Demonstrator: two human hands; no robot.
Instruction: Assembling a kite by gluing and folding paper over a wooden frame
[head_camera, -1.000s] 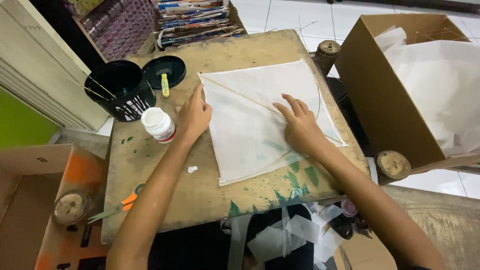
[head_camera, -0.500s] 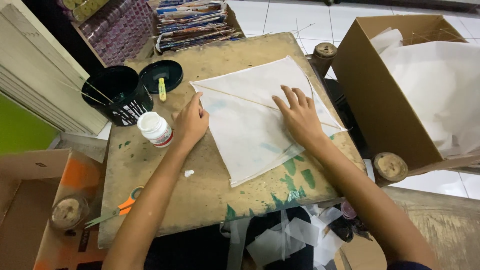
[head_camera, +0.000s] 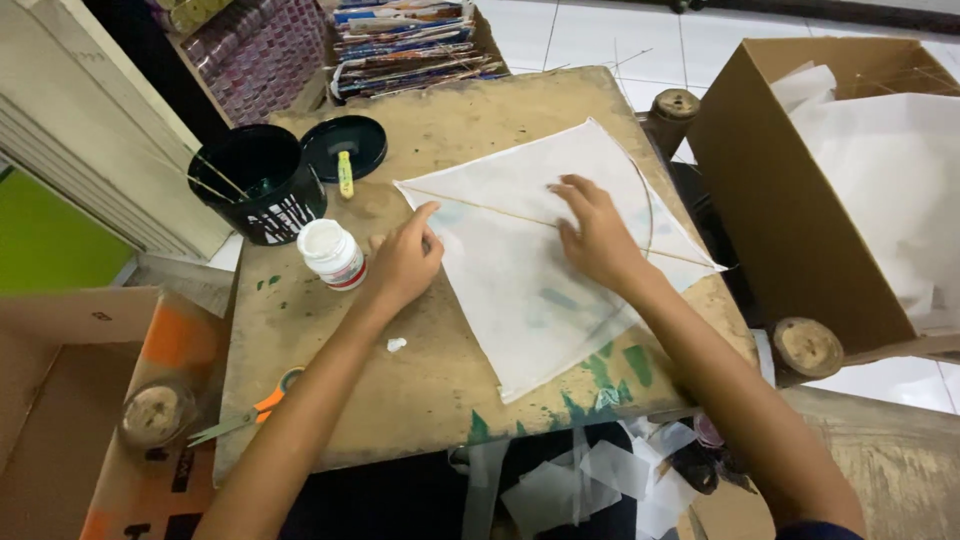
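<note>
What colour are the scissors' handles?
Orange, on the scissors at the table's front left edge, head view.

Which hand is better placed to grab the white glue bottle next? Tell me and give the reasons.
Probably the left hand. It rests at the left corner of the white paper kite, right beside the white glue bottle. The right hand lies flat across the kite's thin stick, farther away.

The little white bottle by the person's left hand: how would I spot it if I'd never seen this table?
Start at the worn wooden table and find the black bucket at its far left corner. Just in front of the bucket, beside the left hand, stands the small white bottle. It is the only upright white, round-capped container there, with a reddish band near its base; the other white thing nearby, the paper kite, lies flat.
</note>
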